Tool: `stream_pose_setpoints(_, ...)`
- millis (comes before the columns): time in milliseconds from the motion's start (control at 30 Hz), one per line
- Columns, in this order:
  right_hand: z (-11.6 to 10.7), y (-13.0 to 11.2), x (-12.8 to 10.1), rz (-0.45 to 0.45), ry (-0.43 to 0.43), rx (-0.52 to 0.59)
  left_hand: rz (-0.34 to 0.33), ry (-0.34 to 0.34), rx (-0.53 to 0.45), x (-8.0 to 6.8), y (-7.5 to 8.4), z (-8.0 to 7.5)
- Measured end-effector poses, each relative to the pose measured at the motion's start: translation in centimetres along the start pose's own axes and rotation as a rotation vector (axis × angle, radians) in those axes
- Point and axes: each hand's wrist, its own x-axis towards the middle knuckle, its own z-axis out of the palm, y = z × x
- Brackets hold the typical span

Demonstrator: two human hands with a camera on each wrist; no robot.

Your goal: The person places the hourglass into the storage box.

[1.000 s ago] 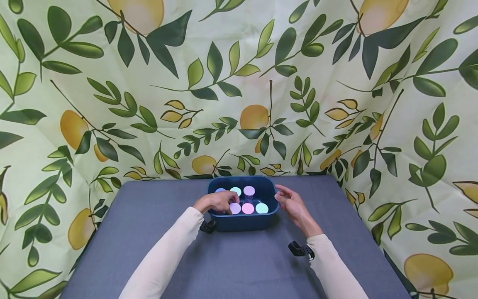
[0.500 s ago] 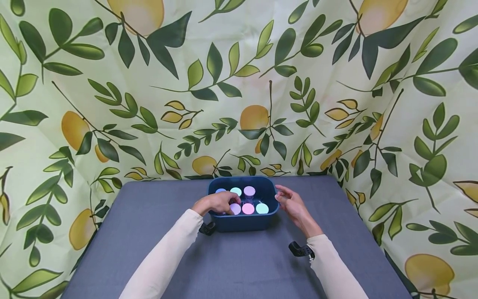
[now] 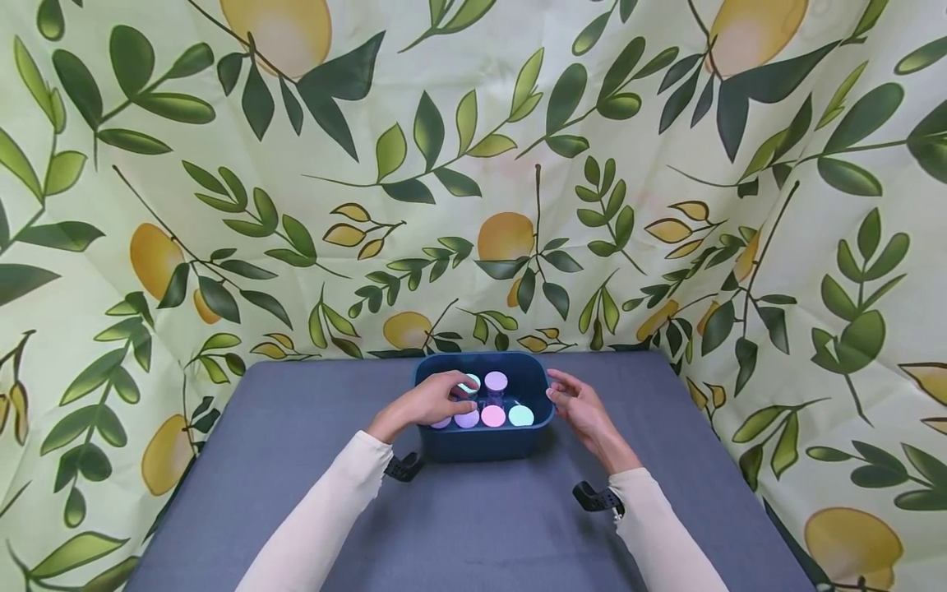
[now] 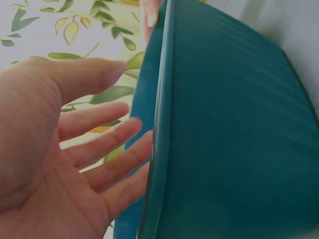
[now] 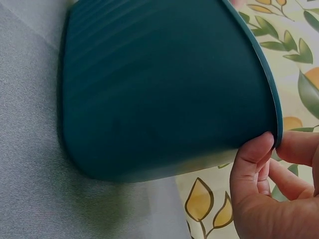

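- Bin, dark teal, sits on the grey worktop near its far edge, between my two hands.
- Jars stand upright inside the bin in two rows, showing pastel lids: a purple lid at the back, a lilac lid, a pink lid and a mint lid along the front.
- My left hand reaches over the bin's left rim and hovers above the jars there, fingers loosely spread and holding nothing; whether the fingertips touch a lid I cannot tell.
- In the left wrist view the palm faces the bin's wall, with fingers relaxed.
- My right hand is at the bin's right rim; the right wrist view shows thumb and fingers pinching that rim.
- Lemon-and-leaf cloth hangs behind and to both sides of the worktop.
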Motion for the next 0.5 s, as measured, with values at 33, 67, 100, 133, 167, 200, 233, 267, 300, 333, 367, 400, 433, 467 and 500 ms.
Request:
stream_pose_setpoints(33, 0.0, 0.0, 0.0, -0.003, -0.004, 0.002, 0.008, 0.030, -0.009, -0.2, 0.0, 0.0)
stream_pose_setpoints(67, 0.0, 0.0, 0.1, 0.000, -0.003, 0.005, 0.022, 0.062, -0.017, -0.5, 0.1, 0.1)
stream_pose_setpoints(100, 0.0, 0.1, 0.0, -0.001, -0.002, 0.006, 0.030, 0.091, -0.023, -0.7, 0.1, 0.2)
stream_pose_setpoints(133, 0.0, 0.1, 0.0, 0.000, -0.001, 0.007, 0.033, 0.122, -0.032, -1.0, 0.1, 0.3)
stream_pose_setpoints(167, 0.0, 0.1, 0.0, -0.001, -0.002, 0.008, 0.031, 0.148, -0.042, -1.3, 0.1, 0.4)
stream_pose_setpoints(200, -0.1, 0.1, 0.0, -0.001, 0.001, 0.010, 0.029, 0.175, -0.052, -1.6, 0.1, 0.6)
stream_pose_setpoints(233, -0.1, 0.1, 0.0, -0.004, 0.002, 0.007, 0.027, 0.203, -0.059, -1.7, 0.0, 0.7)
stream_pose_setpoints(267, -0.1, 0.1, 0.0, -0.007, 0.005, 0.004, 0.026, 0.231, -0.068, -1.9, -0.1, 0.8)
stream_pose_setpoints(300, -0.1, 0.0, 0.0, -0.014, 0.007, 0.000, 0.021, 0.256, -0.082, -2.1, -0.1, 0.9)
stream_pose_setpoints(333, -0.1, -0.1, 0.0, -0.019, 0.008, -0.006, 0.020, 0.284, -0.094, -2.2, -0.2, 0.9)
stream_pose_setpoints(367, -0.1, -0.1, 0.0, -0.026, 0.012, -0.015, 0.020, 0.310, -0.101, -2.4, -0.2, 1.0)
stream_pose_setpoints(400, -0.1, -0.2, -0.1, -0.030, 0.017, -0.027, 0.024, 0.334, -0.110, -2.5, -0.3, 1.0)
stream_pose_setpoints(433, 0.0, -0.2, -0.1, -0.034, 0.024, -0.043, 0.027, 0.356, -0.115, -2.6, -0.3, 1.0)
stream_pose_setpoints(467, 0.0, -0.3, -0.2, -0.037, 0.028, -0.057, 0.026, 0.373, -0.119, -2.8, -0.3, 1.0)
stream_pose_setpoints(500, 0.1, -0.3, -0.2, -0.038, 0.035, -0.069, 0.021, 0.388, -0.122, -3.0, -0.3, 1.0)
